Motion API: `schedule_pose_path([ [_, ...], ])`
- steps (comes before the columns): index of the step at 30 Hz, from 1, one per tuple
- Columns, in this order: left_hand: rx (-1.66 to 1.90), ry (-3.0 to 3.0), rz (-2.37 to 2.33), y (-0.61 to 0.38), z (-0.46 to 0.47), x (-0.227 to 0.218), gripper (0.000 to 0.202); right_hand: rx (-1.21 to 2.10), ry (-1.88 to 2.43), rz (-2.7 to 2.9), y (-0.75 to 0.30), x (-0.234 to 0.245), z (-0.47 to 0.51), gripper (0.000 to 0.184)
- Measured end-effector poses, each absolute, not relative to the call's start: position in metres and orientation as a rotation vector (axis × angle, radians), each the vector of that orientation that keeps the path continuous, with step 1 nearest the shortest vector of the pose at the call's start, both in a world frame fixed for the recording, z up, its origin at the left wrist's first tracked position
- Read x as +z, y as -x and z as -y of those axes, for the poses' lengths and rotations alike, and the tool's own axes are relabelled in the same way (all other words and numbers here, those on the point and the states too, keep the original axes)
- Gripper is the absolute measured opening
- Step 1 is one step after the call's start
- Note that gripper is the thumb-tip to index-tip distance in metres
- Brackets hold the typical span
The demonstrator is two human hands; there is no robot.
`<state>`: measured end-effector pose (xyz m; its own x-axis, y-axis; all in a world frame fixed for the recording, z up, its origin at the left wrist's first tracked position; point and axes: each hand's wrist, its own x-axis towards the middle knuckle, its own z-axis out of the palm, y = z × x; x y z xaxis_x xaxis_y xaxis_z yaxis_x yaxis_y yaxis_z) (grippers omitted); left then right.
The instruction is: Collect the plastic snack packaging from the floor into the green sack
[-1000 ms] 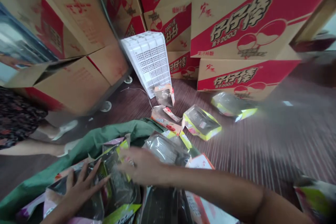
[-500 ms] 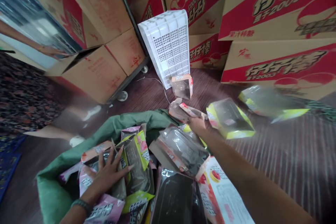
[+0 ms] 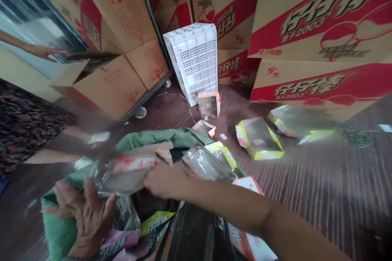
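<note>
A green bag [image 3: 61,228] lies open on the floor, full of several clear snack packets with pink, yellow and red edges. My right hand [image 3: 163,180] reaches across it and is closed on a clear packet with a red edge [image 3: 125,173], which is blurred by motion above the bag. My left hand [image 3: 84,212] lies at the bag's left side with fingers spread, palm down on the packets just below the held one. A clear tray packet [image 3: 206,163] sits right behind my right hand.
Red-and-tan cardboard boxes [image 3: 309,20] are stacked along the back and left. A white plastic crate [image 3: 194,61] leans against them. Loose packets [image 3: 259,138] lie on the dark wooden floor. Another person's hand [image 3: 45,51] and patterned clothing [image 3: 21,126] are at the left.
My right hand has drawn back from the far packets to the bag's middle and now grips a red-edged clear packet. My left hand has slid left and lower.
</note>
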<state>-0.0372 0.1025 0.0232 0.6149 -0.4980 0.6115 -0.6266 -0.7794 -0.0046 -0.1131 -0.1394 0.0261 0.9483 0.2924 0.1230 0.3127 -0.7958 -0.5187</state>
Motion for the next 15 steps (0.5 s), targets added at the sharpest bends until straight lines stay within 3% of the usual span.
schedule_pose_path([
  [3,0.705,-2.662,1.245,0.02,-0.104,0.018,0.058,-0.176,2.667,0.574,0.122,0.014,0.122,0.029],
  [5,0.464,-2.6,1.554,0.002,-0.098,0.008,0.043,-0.218,2.76,0.614,0.128,0.008,0.132,0.024],
  [8,0.314,-2.535,1.856,-0.018,-0.087,-0.01,0.049,-0.26,2.657,0.664,0.132,0.002,0.166,0.005],
  [11,0.397,-2.517,1.948,-0.024,-0.084,-0.022,0.049,-0.422,2.447,0.475,0.13,-0.005,0.219,0.016],
  [15,0.494,-2.469,1.979,-0.021,-0.09,-0.025,0.049,-0.574,2.536,-0.332,0.119,-0.006,0.319,0.037],
])
